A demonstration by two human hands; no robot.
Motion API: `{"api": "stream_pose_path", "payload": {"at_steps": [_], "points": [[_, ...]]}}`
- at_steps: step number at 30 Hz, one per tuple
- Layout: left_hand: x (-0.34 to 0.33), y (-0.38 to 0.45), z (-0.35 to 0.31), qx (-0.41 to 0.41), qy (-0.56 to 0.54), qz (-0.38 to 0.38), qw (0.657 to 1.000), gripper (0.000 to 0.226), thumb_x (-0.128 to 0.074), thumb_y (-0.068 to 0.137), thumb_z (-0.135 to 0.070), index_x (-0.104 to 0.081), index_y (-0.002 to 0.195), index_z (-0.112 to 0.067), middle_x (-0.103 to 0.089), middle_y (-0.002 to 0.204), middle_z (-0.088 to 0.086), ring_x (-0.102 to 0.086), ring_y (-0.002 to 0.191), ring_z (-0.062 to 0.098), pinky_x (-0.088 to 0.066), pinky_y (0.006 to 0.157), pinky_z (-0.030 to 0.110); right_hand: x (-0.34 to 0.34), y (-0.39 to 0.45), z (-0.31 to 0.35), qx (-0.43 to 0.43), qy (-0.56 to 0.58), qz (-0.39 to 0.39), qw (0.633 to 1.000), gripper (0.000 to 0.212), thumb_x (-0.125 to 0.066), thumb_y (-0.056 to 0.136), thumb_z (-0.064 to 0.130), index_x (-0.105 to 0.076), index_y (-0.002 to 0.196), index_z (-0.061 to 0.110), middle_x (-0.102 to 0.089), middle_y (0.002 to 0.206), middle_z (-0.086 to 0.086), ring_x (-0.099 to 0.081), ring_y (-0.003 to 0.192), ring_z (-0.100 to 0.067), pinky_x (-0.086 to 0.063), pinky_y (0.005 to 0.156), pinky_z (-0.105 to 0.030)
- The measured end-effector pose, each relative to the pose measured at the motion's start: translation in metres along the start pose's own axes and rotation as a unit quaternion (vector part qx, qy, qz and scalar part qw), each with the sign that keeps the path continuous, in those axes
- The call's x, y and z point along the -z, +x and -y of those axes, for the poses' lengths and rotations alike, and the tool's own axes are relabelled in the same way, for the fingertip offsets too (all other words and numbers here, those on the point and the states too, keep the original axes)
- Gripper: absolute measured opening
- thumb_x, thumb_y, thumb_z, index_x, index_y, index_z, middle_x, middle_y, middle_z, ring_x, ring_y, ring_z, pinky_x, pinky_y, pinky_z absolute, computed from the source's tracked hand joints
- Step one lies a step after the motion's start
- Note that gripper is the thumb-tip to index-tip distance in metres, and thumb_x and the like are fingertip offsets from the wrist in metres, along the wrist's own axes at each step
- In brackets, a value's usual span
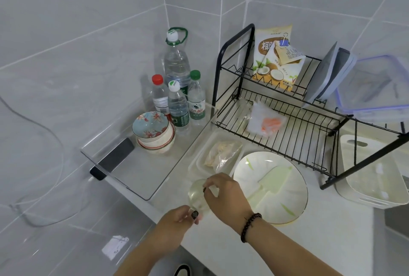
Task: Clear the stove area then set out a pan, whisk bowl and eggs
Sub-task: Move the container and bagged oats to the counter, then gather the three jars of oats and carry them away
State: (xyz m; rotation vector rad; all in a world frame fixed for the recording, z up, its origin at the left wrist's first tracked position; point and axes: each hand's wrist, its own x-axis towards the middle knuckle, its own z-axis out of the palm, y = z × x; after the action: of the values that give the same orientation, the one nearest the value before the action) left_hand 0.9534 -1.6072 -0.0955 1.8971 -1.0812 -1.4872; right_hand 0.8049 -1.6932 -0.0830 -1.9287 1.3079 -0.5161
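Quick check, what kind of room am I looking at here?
Most likely a small home kitchen corner: a black dish rack on a pale counter against grey tiled walls, stacked bowls beside water bottles, and a large plate. Both hands hold a small clear glass item.

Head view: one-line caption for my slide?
Both hands, left hand and right hand, hold a clear glass object beside a white plate on the counter.

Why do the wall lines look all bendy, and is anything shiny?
Head view: the wide-angle lens curves the grey tile lines toward the edges; bright glare patch on the glossy lower-left tile; the clear glass item both hands hold looks blurry.
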Motion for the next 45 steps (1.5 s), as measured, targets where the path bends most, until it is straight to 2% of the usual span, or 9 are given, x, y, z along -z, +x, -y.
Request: {"api": "stream_pose_path", "payload": {"at_steps": [5,9,14,17,21,23,28,35,45], "points": [[0.023,0.01,0.002,0.005,-0.015,-0.008,1.0,0.026,-0.047,0.098,-0.013,-0.072,0.092,-0.021,-0.066,0.095,-0.011,-0.057,0.1,0.01,-0.042,0.088,0.023,-0.012,0.019,0.004,-0.022,0.073,0.007,0.997,0.015,-0.059,0.089,0.016,-0.071,0.092,0.025,-0.062,0.101,0.013,-0.06,0.096,-0.001,-0.048,0.087,-0.017],[0.032,0.014,0.007,0.013,-0.008,-0.014,1.0,0.026,-0.044,0.101,-0.023,-0.07,0.1,-0.02,-0.067,0.114,0.005,-0.058,0.102,0.019,-0.044,0.101,0.039,-0.017,0.032,0.013,-0.041,0.083,0.015,0.996,0.012,-0.06,0.091,0.019,-0.071,0.095,0.022,-0.061,0.105,0.011,-0.06,0.096,-0.002,-0.044,0.082,-0.01],[0.029,0.013,0.005,0.007,0.003,-0.029,1.0,0.027,-0.041,0.102,-0.025,-0.067,0.1,-0.02,-0.062,0.099,0.007,-0.048,0.082,0.017,-0.039,0.071,0.022,-0.019,0.037,0.02,-0.053,0.095,0.003,0.994,0.012,-0.062,0.09,0.018,-0.064,0.098,0.027,-0.059,0.106,0.017,-0.058,0.092,0.003,-0.043,0.07,-0.005],[0.031,0.011,0.003,-0.004,0.035,-0.033,0.999,0.025,-0.039,0.103,-0.032,-0.063,0.1,-0.025,-0.066,0.104,0.007,-0.05,0.084,0.012,-0.037,0.066,0.015,-0.02,0.037,0.019,-0.072,0.116,-0.009,0.991,0.015,-0.062,0.09,0.016,-0.06,0.095,0.029,-0.061,0.102,0.019,-0.059,0.088,0.005,-0.044,0.068,-0.004],[0.033,0.0,-0.009,-0.031,0.122,-0.05,0.991,0.026,-0.036,0.103,-0.036,-0.056,0.105,-0.021,-0.057,0.09,-0.001,-0.045,0.072,0.007,-0.034,0.055,0.012,-0.022,0.034,0.017,-0.101,0.151,-0.022,0.983,0.018,-0.065,0.088,0.017,-0.061,0.083,0.034,-0.065,0.091,0.019,-0.059,0.082,0.01,-0.044,0.07,-0.004],[0.034,-0.01,-0.015,-0.059,0.171,-0.071,0.981,0.022,-0.039,0.102,-0.036,-0.052,0.108,-0.02,-0.059,0.098,-0.003,-0.048,0.075,0.004,-0.036,0.06,0.014,-0.023,0.032,0.018,-0.112,0.157,-0.029,0.981,0.015,-0.066,0.088,0.019,-0.062,0.083,0.034,-0.066,0.093,0.019,-0.059,0.083,0.011,-0.043,0.069,-0.003],[0.044,-0.034,-0.035,-0.14,0.303,-0.082,0.939,0.036,-0.041,0.099,-0.036,-0.038,0.135,-0.028,-0.052,0.126,-0.01,-0.053,0.112,0.007,-0.044,0.09,0.022,-0.021,0.025,0.023,-0.121,0.155,-0.06,0.979,0.011,-0.065,0.089,0.022,-0.062,0.091,0.033,-0.065,0.103,0.018,-0.061,0.091,0.007,-0.044,0.071,-0.005],[0.062,-0.028,-0.076,-0.22,0.263,-0.026,0.939,0.031,-0.046,0.097,-0.029,-0.051,0.128,-0.031,-0.059,0.123,-0.017,-0.057,0.109,0.0,-0.048,0.095,0.027,-0.002,0.004,0.044,-0.11,0.169,-0.157,0.967,0.014,-0.06,0.09,0.011,-0.065,0.092,0.023,-0.066,0.095,0.015,-0.058,0.085,0.009,-0.042,0.065,-0.006],[0.009,-0.008,-0.113,-0.251,0.162,0.12,0.947,0.019,-0.057,0.093,-0.02,-0.061,0.102,-0.035,-0.065,0.102,-0.019,-0.06,0.093,-0.005,-0.042,0.064,0.002,0.045,-0.085,0.038,-0.178,0.195,-0.364,0.893,0.016,-0.06,0.089,0.008,-0.065,0.096,0.022,-0.067,0.102,0.014,-0.06,0.087,0.005,-0.045,0.064,-0.007]]}}
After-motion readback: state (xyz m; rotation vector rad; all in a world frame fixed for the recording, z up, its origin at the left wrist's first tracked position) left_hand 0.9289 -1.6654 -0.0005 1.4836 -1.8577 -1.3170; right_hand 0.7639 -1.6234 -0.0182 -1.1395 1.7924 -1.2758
